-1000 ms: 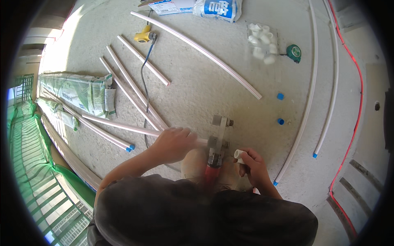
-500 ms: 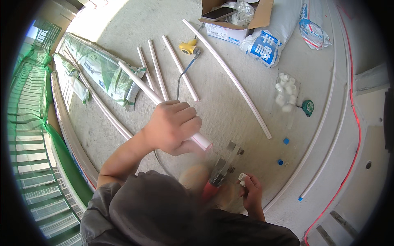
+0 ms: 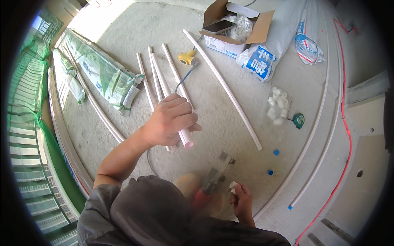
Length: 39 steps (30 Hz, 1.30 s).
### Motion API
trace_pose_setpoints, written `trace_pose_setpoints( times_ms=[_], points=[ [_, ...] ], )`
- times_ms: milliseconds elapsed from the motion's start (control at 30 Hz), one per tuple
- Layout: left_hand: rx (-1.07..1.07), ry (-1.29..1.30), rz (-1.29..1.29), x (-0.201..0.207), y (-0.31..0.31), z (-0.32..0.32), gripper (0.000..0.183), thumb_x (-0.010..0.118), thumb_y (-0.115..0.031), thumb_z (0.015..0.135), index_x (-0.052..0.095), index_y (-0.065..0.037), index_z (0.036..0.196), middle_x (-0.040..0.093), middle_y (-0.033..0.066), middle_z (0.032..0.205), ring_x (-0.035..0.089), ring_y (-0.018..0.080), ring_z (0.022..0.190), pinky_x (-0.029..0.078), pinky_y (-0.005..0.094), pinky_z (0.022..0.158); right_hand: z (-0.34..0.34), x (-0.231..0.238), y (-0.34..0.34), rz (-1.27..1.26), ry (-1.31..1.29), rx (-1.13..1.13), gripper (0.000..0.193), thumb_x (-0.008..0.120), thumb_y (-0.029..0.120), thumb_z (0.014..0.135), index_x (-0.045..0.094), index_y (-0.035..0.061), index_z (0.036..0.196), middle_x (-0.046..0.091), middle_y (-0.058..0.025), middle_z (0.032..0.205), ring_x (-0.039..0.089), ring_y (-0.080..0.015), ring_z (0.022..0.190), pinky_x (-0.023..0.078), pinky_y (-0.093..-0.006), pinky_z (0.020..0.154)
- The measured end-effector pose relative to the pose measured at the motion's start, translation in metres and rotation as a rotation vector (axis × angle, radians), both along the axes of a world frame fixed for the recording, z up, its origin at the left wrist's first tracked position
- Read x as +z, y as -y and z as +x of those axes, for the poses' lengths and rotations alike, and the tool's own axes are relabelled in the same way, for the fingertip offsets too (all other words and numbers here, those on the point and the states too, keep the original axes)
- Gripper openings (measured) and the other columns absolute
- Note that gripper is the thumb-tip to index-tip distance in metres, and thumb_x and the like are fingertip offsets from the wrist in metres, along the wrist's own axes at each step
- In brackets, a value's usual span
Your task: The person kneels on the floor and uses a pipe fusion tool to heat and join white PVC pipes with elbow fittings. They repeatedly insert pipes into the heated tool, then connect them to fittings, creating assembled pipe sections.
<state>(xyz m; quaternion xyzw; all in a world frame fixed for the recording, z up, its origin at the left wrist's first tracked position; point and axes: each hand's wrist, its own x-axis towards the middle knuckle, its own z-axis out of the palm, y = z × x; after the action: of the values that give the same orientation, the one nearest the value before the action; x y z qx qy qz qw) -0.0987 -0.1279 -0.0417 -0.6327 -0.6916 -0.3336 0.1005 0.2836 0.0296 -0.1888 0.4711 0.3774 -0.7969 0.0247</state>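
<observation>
My left hand (image 3: pixel 170 119) is closed round a white plastic pipe (image 3: pixel 161 76). Its open near end sticks out below my fingers, and the far part stretches away above other pipes on the floor. Lower down, my right hand (image 3: pixel 241 201) pinches a short white pipe fitting (image 3: pixel 233 187), its round mouth facing up. Between the two hands, close to my body, stands a pipe welding tool (image 3: pixel 212 179) with a red handle and a metal head; it looks blurred. Neither the pipe nor the fitting touches it.
Several white pipes (image 3: pixel 225 90) lie on the concrete floor. A yellow socket block (image 3: pixel 187 58) with a cable, an open carton (image 3: pixel 223 44) and a bag of white fittings (image 3: pixel 279 106) lie ahead. A green tape measure (image 3: pixel 298 120) and two blue caps (image 3: pixel 276 152) are rightward.
The pipe in my left hand has swung from slanting far left to pointing more straight ahead. My right hand keeps the fitting. The whole view has shifted slightly.
</observation>
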Motion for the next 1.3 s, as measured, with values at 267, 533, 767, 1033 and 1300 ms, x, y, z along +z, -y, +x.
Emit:
trace_pose_setpoints(
  times_ms=[267, 533, 767, 1033, 1300],
  points=[
    [-0.057, 0.233, 0.093, 0.001, -0.009, 0.013, 0.028, 0.088, -0.010, 0.072, 0.065, -0.006, 0.088, 0.055, 0.0058, 0.075, 0.058, 0.0275, 0.070, 0.042, 0.0400, 0.067, -0.007, 0.008, 0.003, 0.020, 0.032, 0.014, 0.021, 0.064, 0.023, 0.106, 0.071, 0.0040, 0.112, 0.065, -0.0011, 0.085, 0.051, -0.0070, 0.057, 0.044, -0.0240, 0.051],
    [-0.060, 0.209, -0.006, 0.012, -0.009, 0.011, 0.034, 0.094, -0.016, 0.072, 0.070, -0.006, 0.094, 0.065, 0.0077, 0.083, 0.064, 0.0299, 0.080, 0.045, 0.0417, 0.075, -0.007, 0.011, 0.002, 0.027, 0.036, 0.012, 0.022, 0.065, 0.024, 0.105, 0.071, 0.0041, 0.112, 0.067, -0.0019, 0.087, 0.051, -0.0074, 0.057, 0.043, -0.0239, 0.052],
    [-0.044, 0.266, 0.013, 0.009, -0.013, 0.013, 0.031, 0.091, -0.014, 0.075, 0.071, -0.003, 0.095, 0.067, 0.0107, 0.089, 0.066, 0.0325, 0.085, 0.048, 0.0448, 0.081, -0.003, 0.004, 0.002, 0.044, 0.044, 0.049, 0.024, 0.060, 0.021, 0.108, 0.067, 0.0019, 0.121, 0.071, -0.0087, 0.097, 0.055, -0.0111, 0.058, 0.047, -0.0259, 0.053],
    [-0.098, 0.281, -0.011, 0.010, -0.011, 0.011, 0.027, 0.084, -0.004, 0.075, 0.070, -0.002, 0.098, 0.065, 0.0125, 0.089, 0.064, 0.0344, 0.086, 0.049, 0.0459, 0.084, -0.008, 0.013, 0.003, 0.046, 0.054, 0.027, 0.023, 0.067, 0.026, 0.104, 0.074, 0.0054, 0.109, 0.069, -0.0006, 0.092, 0.051, -0.0074, 0.058, 0.043, -0.0245, 0.054],
    [0.039, -0.041, 0.246, -0.005, -0.018, 0.020, 0.033, 0.089, -0.016, 0.077, 0.067, -0.004, 0.098, 0.063, 0.0112, 0.092, 0.062, 0.0322, 0.082, 0.050, 0.0474, 0.080, -0.010, 0.012, 0.004, 0.035, 0.051, 0.021, 0.022, 0.067, 0.026, 0.103, 0.073, 0.0048, 0.103, 0.062, 0.0013, 0.081, 0.050, -0.0064, 0.060, 0.043, -0.0247, 0.054]
  ],
)
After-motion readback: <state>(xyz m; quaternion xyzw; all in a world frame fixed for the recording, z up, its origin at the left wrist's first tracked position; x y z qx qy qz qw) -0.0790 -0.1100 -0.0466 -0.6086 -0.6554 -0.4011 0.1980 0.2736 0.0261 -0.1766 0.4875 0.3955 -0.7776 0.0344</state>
